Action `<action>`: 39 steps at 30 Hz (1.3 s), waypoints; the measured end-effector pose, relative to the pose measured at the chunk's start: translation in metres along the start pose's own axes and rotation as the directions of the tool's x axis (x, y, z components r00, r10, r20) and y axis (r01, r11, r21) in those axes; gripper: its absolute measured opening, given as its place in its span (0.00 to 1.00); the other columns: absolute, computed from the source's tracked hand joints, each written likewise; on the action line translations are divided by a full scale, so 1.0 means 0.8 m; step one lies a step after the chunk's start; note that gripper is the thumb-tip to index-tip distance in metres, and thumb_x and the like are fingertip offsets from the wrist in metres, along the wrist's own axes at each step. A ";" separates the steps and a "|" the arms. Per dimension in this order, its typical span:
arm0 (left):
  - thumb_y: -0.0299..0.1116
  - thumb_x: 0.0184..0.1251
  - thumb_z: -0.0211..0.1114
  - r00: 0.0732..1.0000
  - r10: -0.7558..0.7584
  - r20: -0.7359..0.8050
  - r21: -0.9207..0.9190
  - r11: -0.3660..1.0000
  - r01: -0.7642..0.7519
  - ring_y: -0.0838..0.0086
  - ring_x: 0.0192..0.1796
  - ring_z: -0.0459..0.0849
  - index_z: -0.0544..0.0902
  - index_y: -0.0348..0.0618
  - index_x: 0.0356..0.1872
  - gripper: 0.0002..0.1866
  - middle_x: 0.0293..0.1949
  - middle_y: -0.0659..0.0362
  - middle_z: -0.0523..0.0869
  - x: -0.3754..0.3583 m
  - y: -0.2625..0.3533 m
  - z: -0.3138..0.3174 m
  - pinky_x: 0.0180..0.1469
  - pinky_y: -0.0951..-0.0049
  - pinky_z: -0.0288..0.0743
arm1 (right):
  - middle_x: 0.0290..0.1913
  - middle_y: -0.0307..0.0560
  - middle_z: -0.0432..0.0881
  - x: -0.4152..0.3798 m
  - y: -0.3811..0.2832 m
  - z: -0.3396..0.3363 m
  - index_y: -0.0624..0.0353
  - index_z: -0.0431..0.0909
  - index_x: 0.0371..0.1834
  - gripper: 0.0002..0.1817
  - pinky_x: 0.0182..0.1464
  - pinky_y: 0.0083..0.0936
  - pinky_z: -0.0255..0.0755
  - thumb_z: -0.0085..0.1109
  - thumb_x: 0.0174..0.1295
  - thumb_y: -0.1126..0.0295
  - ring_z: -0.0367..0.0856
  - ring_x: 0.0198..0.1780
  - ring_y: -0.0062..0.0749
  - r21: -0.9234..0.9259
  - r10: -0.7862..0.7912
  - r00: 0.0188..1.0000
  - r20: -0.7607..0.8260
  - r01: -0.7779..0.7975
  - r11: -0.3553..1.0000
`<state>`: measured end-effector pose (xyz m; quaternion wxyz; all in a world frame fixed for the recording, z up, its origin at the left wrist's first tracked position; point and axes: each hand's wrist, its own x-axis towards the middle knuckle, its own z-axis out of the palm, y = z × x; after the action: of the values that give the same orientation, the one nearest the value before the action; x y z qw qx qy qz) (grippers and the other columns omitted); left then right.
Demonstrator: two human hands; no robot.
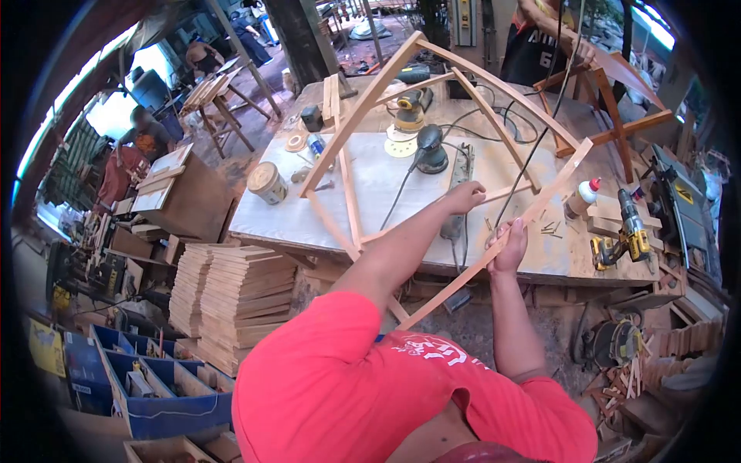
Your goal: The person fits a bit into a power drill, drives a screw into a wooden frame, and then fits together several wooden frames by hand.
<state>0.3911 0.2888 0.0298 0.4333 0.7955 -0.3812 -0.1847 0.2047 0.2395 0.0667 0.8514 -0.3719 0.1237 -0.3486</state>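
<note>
A large wooden frame [370,112] of joined strips leans up from the workbench toward my body. My right hand [508,245] is wrapped around its near strip [455,287]. Over the bench, my left hand [465,197] has its fingers curled closed beside a thin crossbar [505,192]; what they hold, if anything, is hidden. A grey tool with a cord [454,226] lies beneath the left hand. Several screws [551,228] lie on the bench just right of my right hand.
On the workbench [278,189] stand a black sander [431,150], a yellow sander [411,112], a tub [267,183], a glue bottle [582,197] and a yellow drill [634,228]. Stacked boards [239,297] rise at left. A person [532,46] handles another wooden piece across the bench.
</note>
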 end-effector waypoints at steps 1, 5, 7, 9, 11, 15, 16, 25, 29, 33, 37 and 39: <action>0.41 0.62 0.62 1.000 0.027 -0.012 0.075 0.997 -0.026 0.55 0.50 0.80 0.78 0.40 0.51 0.20 0.45 0.46 0.83 -0.013 0.002 -0.011 0.54 0.62 0.71 | 0.23 0.36 0.67 -0.001 0.002 -0.002 0.51 0.63 0.35 0.13 0.16 0.19 0.66 0.47 0.69 0.55 0.67 0.16 0.20 0.003 0.015 1.000 0.002 -0.015 1.000; 0.35 0.59 0.64 0.923 0.239 -0.303 0.278 0.948 -0.154 0.56 0.58 0.75 0.79 0.43 0.48 0.16 0.49 0.47 0.80 -0.110 0.014 -0.084 0.63 0.63 0.64 | 0.23 0.35 0.66 0.004 0.002 -0.002 0.50 0.61 0.34 0.14 0.17 0.19 0.64 0.47 0.69 0.54 0.65 0.16 0.20 -0.011 0.042 0.996 -0.080 -0.043 0.999; 0.29 0.54 0.67 0.743 0.316 -0.591 0.394 0.916 -0.076 0.54 0.63 0.69 0.78 0.43 0.47 0.17 0.55 0.47 0.75 -0.176 -0.008 -0.116 0.65 0.61 0.61 | 0.23 0.35 0.66 0.006 0.004 0.001 0.50 0.61 0.33 0.14 0.17 0.19 0.64 0.47 0.69 0.54 0.65 0.16 0.20 0.025 0.070 0.991 -0.114 -0.067 0.997; 0.31 0.54 0.67 0.622 0.168 -0.765 0.398 0.882 0.251 0.53 0.60 0.70 0.74 0.41 0.52 0.23 0.56 0.46 0.74 -0.238 -0.039 -0.146 0.64 0.57 0.60 | 0.23 0.36 0.66 0.007 0.008 0.008 0.50 0.61 0.33 0.14 0.17 0.19 0.63 0.47 0.69 0.54 0.64 0.16 0.21 0.038 0.027 0.983 -0.181 -0.020 0.999; 0.33 0.55 0.67 0.565 0.078 -0.822 0.352 0.849 0.395 0.54 0.61 0.71 0.72 0.40 0.55 0.25 0.57 0.45 0.73 -0.271 -0.091 -0.154 0.63 0.59 0.63 | 0.23 0.36 0.66 0.007 0.013 0.018 0.50 0.61 0.33 0.15 0.17 0.20 0.63 0.47 0.68 0.53 0.64 0.16 0.21 0.035 0.013 0.979 -0.203 -0.006 0.999; 0.34 0.59 0.66 0.609 -0.556 -0.566 -0.516 0.815 0.263 0.65 0.54 0.75 0.67 0.36 0.57 0.27 0.50 0.50 0.77 -0.284 -0.139 -0.164 0.55 0.66 0.70 | 0.22 0.35 0.65 0.008 0.043 0.044 0.49 0.62 0.32 0.15 0.19 0.22 0.63 0.47 0.68 0.52 0.64 0.17 0.22 0.016 -0.002 0.960 -0.279 0.007 1.000; 0.35 0.60 0.66 0.715 -0.571 -0.404 -0.649 0.729 0.215 0.68 0.50 0.77 0.68 0.37 0.55 0.25 0.47 0.52 0.79 -0.280 -0.141 -0.166 0.51 0.68 0.72 | 0.22 0.34 0.65 0.006 0.051 0.055 0.49 0.62 0.31 0.15 0.20 0.22 0.62 0.47 0.68 0.52 0.63 0.18 0.21 0.019 0.001 0.947 -0.320 0.005 1.000; 0.29 0.57 0.64 0.820 -0.432 -0.375 -0.665 0.742 0.087 0.73 0.46 0.76 0.69 0.39 0.54 0.23 0.42 0.57 0.77 -0.252 -0.172 -0.236 0.50 0.73 0.69 | 0.22 0.35 0.63 -0.006 0.102 0.086 0.49 0.64 0.29 0.19 0.25 0.23 0.59 0.51 0.64 0.46 0.62 0.21 0.24 0.066 0.036 0.840 -0.542 -0.001 0.998; 0.24 0.54 0.62 0.811 -0.434 -0.394 -0.682 0.729 0.059 0.68 0.44 0.79 0.69 0.36 0.55 0.25 0.42 0.54 0.79 -0.227 -0.188 -0.235 0.47 0.70 0.73 | 0.25 0.38 0.66 0.013 0.106 0.072 0.51 0.65 0.34 0.19 0.26 0.26 0.64 0.50 0.65 0.46 0.65 0.23 0.27 0.057 0.068 0.847 -0.527 -0.044 0.997; 0.23 0.53 0.61 0.815 -0.446 -0.369 -0.637 0.761 0.128 0.69 0.42 0.80 0.71 0.37 0.50 0.21 0.40 0.55 0.80 -0.233 -0.188 -0.236 0.45 0.70 0.74 | 0.26 0.38 0.66 0.010 0.110 0.071 0.51 0.65 0.34 0.15 0.29 0.25 0.64 0.51 0.65 0.52 0.65 0.24 0.27 0.048 0.074 0.836 -0.544 -0.057 0.997; 0.22 0.55 0.60 0.827 -0.407 -0.389 -0.710 0.705 0.013 0.77 0.24 0.76 0.59 0.36 0.64 0.33 0.32 0.55 0.80 -0.242 -0.201 -0.246 0.27 0.78 0.72 | 0.22 0.35 0.66 0.004 0.123 0.045 0.49 0.65 0.29 0.16 0.25 0.22 0.58 0.52 0.66 0.52 0.62 0.21 0.23 0.178 0.168 0.910 -0.379 -0.107 0.978; 0.21 0.56 0.59 0.809 -0.427 -0.404 -0.676 0.735 0.050 0.78 0.22 0.75 0.58 0.37 0.65 0.34 0.30 0.56 0.79 -0.253 -0.169 -0.277 0.24 0.79 0.71 | 0.26 0.37 0.70 -0.003 0.122 0.050 0.51 0.67 0.35 0.13 0.35 0.28 0.66 0.53 0.65 0.55 0.69 0.27 0.29 0.135 0.183 0.968 -0.171 -0.161 0.978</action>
<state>0.4601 0.6110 0.0336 0.7358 0.6629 -0.0489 -0.1297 0.2704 0.3101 0.0237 0.8844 -0.2742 0.2120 -0.3126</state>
